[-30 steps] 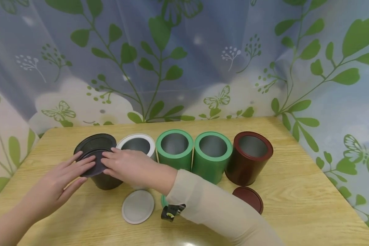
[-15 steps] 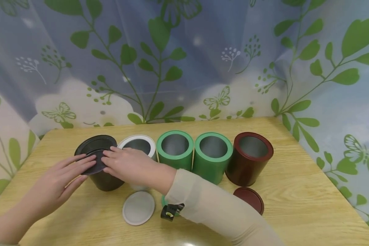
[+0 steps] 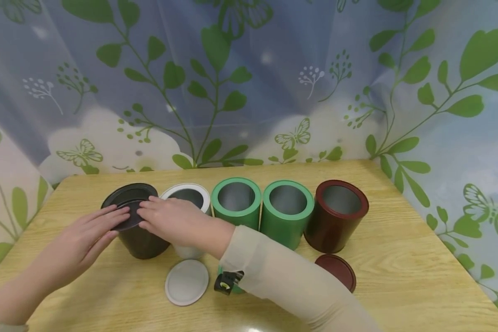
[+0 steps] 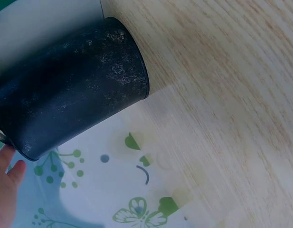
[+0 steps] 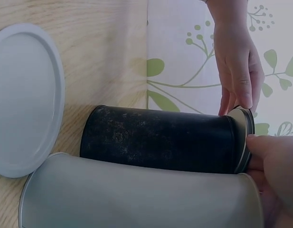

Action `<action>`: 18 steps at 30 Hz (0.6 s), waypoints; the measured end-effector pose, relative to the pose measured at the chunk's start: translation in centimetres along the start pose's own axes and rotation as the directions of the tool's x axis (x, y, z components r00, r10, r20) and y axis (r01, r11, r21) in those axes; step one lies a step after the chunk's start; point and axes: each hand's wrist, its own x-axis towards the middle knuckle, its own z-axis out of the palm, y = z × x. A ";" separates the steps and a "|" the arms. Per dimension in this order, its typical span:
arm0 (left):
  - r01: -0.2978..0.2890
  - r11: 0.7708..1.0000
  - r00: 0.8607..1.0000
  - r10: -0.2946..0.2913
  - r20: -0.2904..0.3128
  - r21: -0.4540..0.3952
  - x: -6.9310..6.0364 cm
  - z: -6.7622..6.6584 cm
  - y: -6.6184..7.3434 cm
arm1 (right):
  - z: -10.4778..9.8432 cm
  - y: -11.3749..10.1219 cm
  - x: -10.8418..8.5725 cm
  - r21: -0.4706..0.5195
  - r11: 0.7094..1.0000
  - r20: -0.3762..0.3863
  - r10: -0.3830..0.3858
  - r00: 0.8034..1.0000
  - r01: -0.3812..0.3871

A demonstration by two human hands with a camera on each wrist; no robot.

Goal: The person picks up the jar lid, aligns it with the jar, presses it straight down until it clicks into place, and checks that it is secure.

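At the left end of a row of cans stands a black can [image 3: 143, 242]. A black lid [image 3: 129, 220] lies tilted over the near part of its mouth, and the far part stays uncovered. My left hand [image 3: 72, 235] holds the lid's left edge, fingers extended over its top. From the right, my right hand [image 3: 172, 221] holds the opposite edge, its forearm crossing in front of the other cans. A gap between lid [image 5: 251, 123] and can [image 5: 160, 140] shows in the right wrist view. The left wrist view shows the can's scuffed side [image 4: 75, 90] and a few fingertips [image 4: 6, 166].
To the right stand a white can [image 3: 191, 251], two green cans [image 3: 237, 216] [image 3: 288, 228] and a dark red can [image 3: 329, 228], all uncovered. In front lie a white lid [image 3: 186, 282], a dark red lid [image 3: 336, 272] and a green lid [image 3: 237, 289], mostly hidden by the right forearm.
The black lid has come down and flattened somewhat toward the can's mouth, both hands moving slightly with it. The other cans and lids have not moved.
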 end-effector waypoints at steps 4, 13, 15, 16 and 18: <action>0.015 1.000 1.000 -0.015 0.017 0.008 0.0 0.0 -0.1 | 0.0 0.0 0.2 0.001 1.000 -0.002 0.008 1.000 -0.008; 0.060 0.998 0.997 -0.061 0.045 0.017 0.1 0.1 -0.5 | 0.0 0.2 1.1 -0.016 1.000 0.015 0.020 1.000 -0.020; 0.079 0.997 0.995 -0.080 0.057 0.017 0.1 0.1 -0.6 | 0.0 0.2 1.2 -0.017 1.000 0.019 0.024 1.000 -0.024; 0.089 0.996 0.994 -0.090 0.058 0.018 0.1 0.1 -0.5 | 0.0 0.2 1.2 -0.016 1.000 0.020 0.025 0.999 -0.025; 0.115 0.993 0.991 -0.116 0.068 0.014 0.2 0.1 -0.5 | 0.0 0.2 1.3 -0.019 0.999 0.018 0.027 0.999 -0.027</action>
